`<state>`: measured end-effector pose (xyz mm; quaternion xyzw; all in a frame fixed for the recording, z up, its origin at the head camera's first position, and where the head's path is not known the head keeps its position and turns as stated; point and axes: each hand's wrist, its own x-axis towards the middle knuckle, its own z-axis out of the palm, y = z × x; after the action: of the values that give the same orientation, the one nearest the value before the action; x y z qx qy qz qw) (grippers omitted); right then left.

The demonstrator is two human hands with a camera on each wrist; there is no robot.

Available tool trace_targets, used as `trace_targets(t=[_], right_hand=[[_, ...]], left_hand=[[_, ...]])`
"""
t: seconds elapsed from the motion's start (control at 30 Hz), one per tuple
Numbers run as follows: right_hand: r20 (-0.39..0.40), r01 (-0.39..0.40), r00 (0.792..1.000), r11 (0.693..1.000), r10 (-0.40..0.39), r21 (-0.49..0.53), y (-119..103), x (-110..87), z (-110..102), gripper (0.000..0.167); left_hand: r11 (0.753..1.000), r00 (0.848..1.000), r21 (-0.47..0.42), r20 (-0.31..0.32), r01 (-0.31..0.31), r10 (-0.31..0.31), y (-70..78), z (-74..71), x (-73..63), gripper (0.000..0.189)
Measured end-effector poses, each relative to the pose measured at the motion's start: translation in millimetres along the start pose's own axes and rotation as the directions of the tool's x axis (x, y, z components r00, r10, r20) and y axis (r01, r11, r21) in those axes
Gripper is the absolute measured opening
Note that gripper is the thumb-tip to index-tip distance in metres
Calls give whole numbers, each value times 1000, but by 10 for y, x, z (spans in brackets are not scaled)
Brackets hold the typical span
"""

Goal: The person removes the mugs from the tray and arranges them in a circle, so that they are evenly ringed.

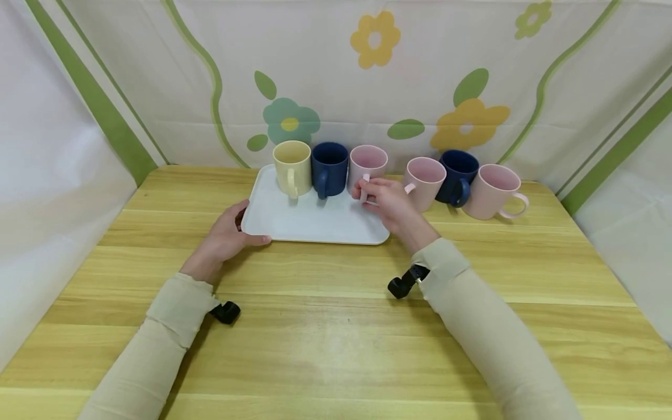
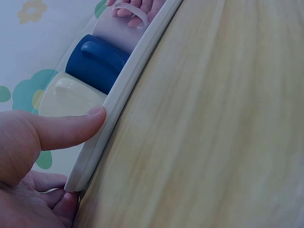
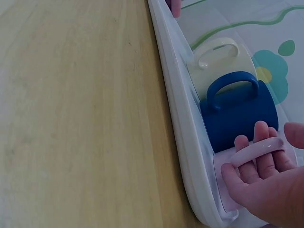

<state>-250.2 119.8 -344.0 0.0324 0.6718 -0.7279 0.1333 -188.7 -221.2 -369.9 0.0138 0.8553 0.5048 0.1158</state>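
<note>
A white tray [image 1: 315, 224] lies on the table, with a cream mug [image 1: 292, 169], a dark blue mug [image 1: 329, 170] and a pink mug [image 1: 368, 160] in a row along its back. My right hand [image 1: 387, 203] holds the pink mug by its handle; in the right wrist view, fingers [image 3: 266, 164] pass behind the handle [image 3: 256, 151]. At the tray's front left corner, my left hand [image 1: 227, 234] grips the edge. Its thumb [image 2: 78, 129] presses on the front rim in the left wrist view, while the other fingers bend round the left side.
Right of the tray stand a pink mug [image 1: 424, 184], a dark blue mug [image 1: 458, 175] and another pink mug [image 1: 492, 191], close together. Behind everything hangs a flowered cloth [image 1: 336, 70] at the back edge of the wooden table [image 1: 315, 326].
</note>
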Motion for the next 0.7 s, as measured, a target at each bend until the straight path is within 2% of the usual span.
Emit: trace_targets(t=[0.17,0.3,0.57,0.7], right_hand=[[-20,11,1000,1000,-10,16,34,-17,1,25],[-51,24,998,1000,-23,17,74,-32,6,27],[-94,56,994,993,-47,102,88,-116,-1,29],[-107,59,993,993,-48,99,70,-183,-9,30]], left_hand=[[1000,1000,-5,5,-3,3,-3,12,9,104],[1000,1000,5,7,-2,2,-13,2,0,106],[1000,1000,21,9,-4,4,-12,-3,-1,107],[1000,1000,27,7,4,-4,-6,-1,2,108]])
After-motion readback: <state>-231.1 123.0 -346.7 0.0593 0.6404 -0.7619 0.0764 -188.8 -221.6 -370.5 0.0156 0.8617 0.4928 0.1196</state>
